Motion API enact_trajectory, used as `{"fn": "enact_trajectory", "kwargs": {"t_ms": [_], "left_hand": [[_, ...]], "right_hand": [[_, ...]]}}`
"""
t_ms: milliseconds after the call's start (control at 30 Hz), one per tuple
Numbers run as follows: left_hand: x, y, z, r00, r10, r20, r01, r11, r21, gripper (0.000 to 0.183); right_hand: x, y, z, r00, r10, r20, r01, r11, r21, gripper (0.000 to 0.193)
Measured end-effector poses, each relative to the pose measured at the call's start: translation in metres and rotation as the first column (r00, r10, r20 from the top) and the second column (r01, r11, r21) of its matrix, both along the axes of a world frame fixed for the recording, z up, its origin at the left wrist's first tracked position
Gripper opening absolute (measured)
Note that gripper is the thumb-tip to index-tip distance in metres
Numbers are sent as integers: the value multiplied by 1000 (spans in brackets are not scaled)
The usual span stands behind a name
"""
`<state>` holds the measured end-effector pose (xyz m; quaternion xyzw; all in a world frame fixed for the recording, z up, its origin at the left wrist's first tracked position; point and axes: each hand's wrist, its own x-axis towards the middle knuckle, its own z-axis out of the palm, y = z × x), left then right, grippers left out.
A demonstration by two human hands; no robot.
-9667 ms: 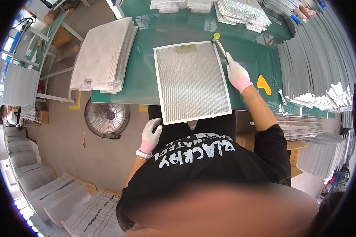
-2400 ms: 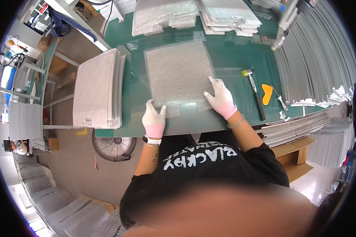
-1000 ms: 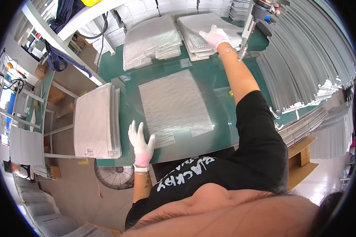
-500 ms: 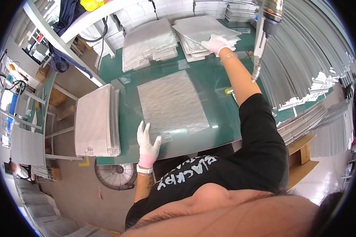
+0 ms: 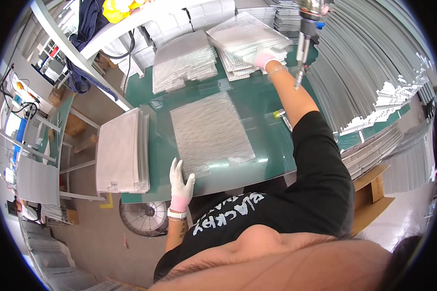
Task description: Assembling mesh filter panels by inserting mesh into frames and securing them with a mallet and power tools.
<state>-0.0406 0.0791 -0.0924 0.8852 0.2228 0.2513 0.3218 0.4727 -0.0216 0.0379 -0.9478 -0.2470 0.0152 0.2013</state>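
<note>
A green bench (image 5: 269, 138) spans the middle of the view, with a tall bank of grey metal strips (image 5: 359, 72) along its right side. At the back lie two piles of silvery mesh, a left rear pile (image 5: 183, 60) and a right rear pile (image 5: 240, 34), the latter with its top sheet askew. A pale mesh stack (image 5: 115, 153) sits at the bench's left edge. The single mesh sheet (image 5: 211, 131) lies flat mid-bench, a notch in its near edge. A floor fan (image 5: 144, 218) stands below, beyond the bench's near edge. The gloved right hand (image 5: 264, 57) is at the near edge of the right rear pile; its fingers blend into the mesh, so I cannot tell whether they pinch it. The gloved left hand (image 5: 181, 184) is by the single sheet's near left corner, fingers extended, thumb spread away. A hammer (image 5: 282, 116) with a yellow-green head lies partly hidden behind the right forearm
</note>
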Motion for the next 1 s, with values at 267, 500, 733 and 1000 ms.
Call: {"fn": "enact_trajectory", "kwargs": {"t_ms": [267, 500, 733, 1000], "left_hand": [[9, -3, 13, 998, -52, 29, 51, 999, 12, 61], [21, -7, 10, 978, -185, 101, 202, 959, -197, 61], [72, -60, 63, 687, 213, 695, 483, 581, -656, 48], [35, -3, 40, 859, 268, 437, 98, 751, -653, 50]], "right_hand": [[31, -21, -14, 959, -234, 162, 78, 765, 639, 71], [-55, -41, -25, 870, 1, 493, -462, 347, 816, 68], [-328, -72, -90, 864, 469, 186, -440, 519, 733, 85], [-276, -116, -53, 951, 310, 22, -275, 807, 523, 83]]}}
